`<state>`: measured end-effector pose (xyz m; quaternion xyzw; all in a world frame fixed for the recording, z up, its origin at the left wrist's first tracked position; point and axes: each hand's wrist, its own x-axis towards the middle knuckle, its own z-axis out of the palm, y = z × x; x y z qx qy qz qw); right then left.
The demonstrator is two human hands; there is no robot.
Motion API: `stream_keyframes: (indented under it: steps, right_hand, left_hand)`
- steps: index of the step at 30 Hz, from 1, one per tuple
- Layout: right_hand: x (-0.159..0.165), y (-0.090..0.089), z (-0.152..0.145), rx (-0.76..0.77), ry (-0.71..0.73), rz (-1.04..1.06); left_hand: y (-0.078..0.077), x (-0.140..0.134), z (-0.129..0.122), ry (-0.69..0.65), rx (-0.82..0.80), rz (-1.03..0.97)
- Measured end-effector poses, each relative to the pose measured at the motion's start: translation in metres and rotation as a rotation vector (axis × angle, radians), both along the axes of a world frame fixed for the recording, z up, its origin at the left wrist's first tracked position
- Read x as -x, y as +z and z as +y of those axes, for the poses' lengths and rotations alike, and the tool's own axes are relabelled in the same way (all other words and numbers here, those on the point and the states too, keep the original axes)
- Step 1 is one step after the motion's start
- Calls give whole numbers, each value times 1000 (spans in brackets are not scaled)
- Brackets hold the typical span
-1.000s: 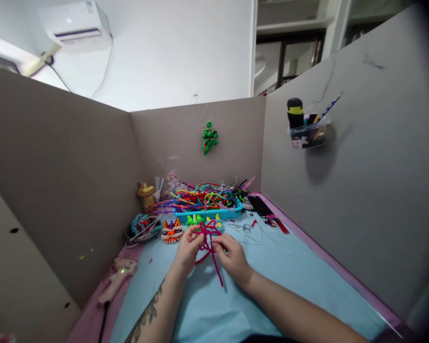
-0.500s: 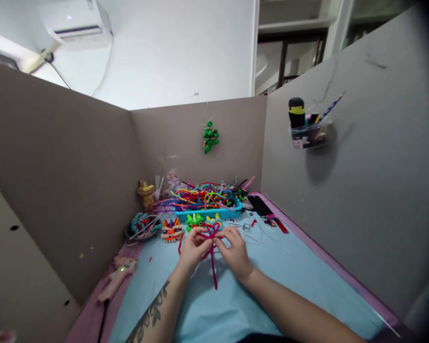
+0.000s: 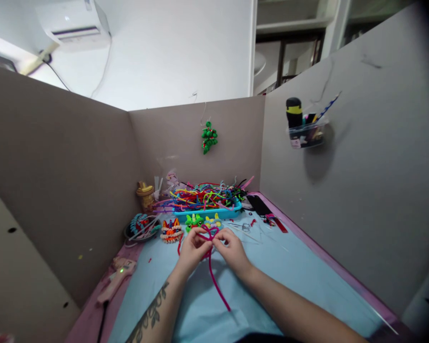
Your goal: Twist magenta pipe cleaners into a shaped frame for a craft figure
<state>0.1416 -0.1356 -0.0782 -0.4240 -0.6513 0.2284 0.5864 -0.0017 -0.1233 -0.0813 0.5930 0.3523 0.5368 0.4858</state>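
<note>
Between my hands is a magenta pipe cleaner [image 3: 219, 287], bent into loops at the top, with one long tail hanging down toward me. My left hand [image 3: 193, 248] pinches the loops from the left side. From the right, my right hand [image 3: 233, 249] pinches the same piece with thumb and forefinger, close to the left fingertips. Just beyond the hands sit an orange and cream pipe-cleaner figure [image 3: 171, 230], a green one [image 3: 194, 222] and a yellow and blue one [image 3: 213, 221]. The fingertips hide where the loops cross.
A blue tray [image 3: 208, 213] heaped with coloured pipe cleaners stands at the back. Scissors [image 3: 244, 227] lie right of the figures. A dark bowl [image 3: 141, 227] and a pink glue gun [image 3: 116, 281] are on the left. Grey partitions [image 3: 196, 162] enclose the table.
The magenta tail now hangs longer and slants to the lower right, where before it was shorter and nearly straight down. The loops have shifted slightly; both hands remain almost in place.
</note>
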Motion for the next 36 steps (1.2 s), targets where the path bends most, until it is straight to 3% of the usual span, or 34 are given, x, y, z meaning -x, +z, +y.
stream_keyframes:
  steps: [14, 19, 23, 26, 31, 33, 36]
  right_hand:
    - [0, -11, 14, 171, 95, 25]
    - [-6, -5, 7, -40, 39, -22]
    - [-5, -2, -3, -213, 264, -246]
    - [-2, -3, -7, -268, 314, -349]
    - [-3, -6, -7, -288, 337, -349]
    - [-7, -5, -6, -294, 312, -269]
    - [-16, -3, 0, -233, 93, -64]
  left_hand:
    - [-2, -2, 2, 46, -4, 36]
    - [1, 3, 8, 173, 52, -71]
    - [1, 7, 12, 209, 74, -151]
    - [0, 7, 13, 218, 87, -179]
    - [0, 8, 14, 240, 103, -175]
    - [2, 8, 13, 236, 81, -142]
    - [2, 6, 9, 141, 46, -52]
